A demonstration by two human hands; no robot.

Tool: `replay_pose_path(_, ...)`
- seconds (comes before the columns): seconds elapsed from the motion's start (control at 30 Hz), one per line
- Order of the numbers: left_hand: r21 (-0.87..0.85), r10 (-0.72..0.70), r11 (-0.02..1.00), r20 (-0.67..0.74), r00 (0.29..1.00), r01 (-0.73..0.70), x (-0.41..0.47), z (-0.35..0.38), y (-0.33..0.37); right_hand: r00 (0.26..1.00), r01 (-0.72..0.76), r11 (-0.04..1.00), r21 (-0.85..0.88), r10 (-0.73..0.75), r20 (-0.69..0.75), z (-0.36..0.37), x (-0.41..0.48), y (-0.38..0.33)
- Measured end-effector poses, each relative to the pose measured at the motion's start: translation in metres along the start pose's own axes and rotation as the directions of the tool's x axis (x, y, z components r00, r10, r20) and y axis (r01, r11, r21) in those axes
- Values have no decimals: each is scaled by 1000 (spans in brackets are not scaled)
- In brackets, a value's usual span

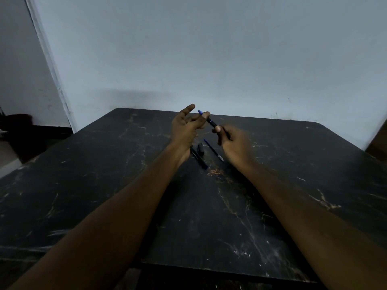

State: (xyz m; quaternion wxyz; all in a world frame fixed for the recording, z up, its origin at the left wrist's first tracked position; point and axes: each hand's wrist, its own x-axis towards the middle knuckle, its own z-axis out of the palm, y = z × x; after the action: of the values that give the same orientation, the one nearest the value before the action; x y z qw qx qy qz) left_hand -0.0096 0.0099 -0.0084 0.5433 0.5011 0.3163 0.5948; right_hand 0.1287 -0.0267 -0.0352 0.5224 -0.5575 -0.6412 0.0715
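Two bare forearms reach up from the bottom corners over a dark veined counter (pixel 104 185); at centre frame a black barrel (pixel 199 158), a short cap (pixel 200 149) and a thin refill (pixel 213 151) lie close together. Just above, raised off the counter, the right hand (pixel 232 143) curls round the lower end of a black pen (pixel 212 123); the left hand (pixel 185 126) is half open, thumb clear, bent fingertips (pixel 206 115) touching the blue end, grip unclear. Best, probably: steady the body with the right, pinch near the tip, work straight along the pen's length; stay low over the loose parts. Behind, a pale wall (pixel 209 49).

matt black marble-veined table (pixel 209 216), scuffed; smooth dark plastic pen (pixel 212 123), blue tip
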Motion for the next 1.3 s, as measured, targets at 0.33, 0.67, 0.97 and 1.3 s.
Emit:
replay_pose_path(0.33, -66, -66, 995, 33, 997, 68, 3, -2, 2, 1000, 14, 1000, -27, -14, 4, -1, 0, 1)
replay_pose_path(0.67, -19, -4, 1000, -31, 1000, 3, 4, -3, -4, 1000, 26, 999, -42, -26, 11, 1, 0, 2)
replay_pose_path(0.97, -86, -42, 995, 95, 995, 50, 6, -5, 0, 1000, 8, 1000, -19, -8, -4, 0, 1, 3)
replay_pose_path(1.3, -37, -53, 998, 9, 999, 53, 5, -3, -2, 1000, 14, 1000, -18, -14, 5, 0, -1, -1)
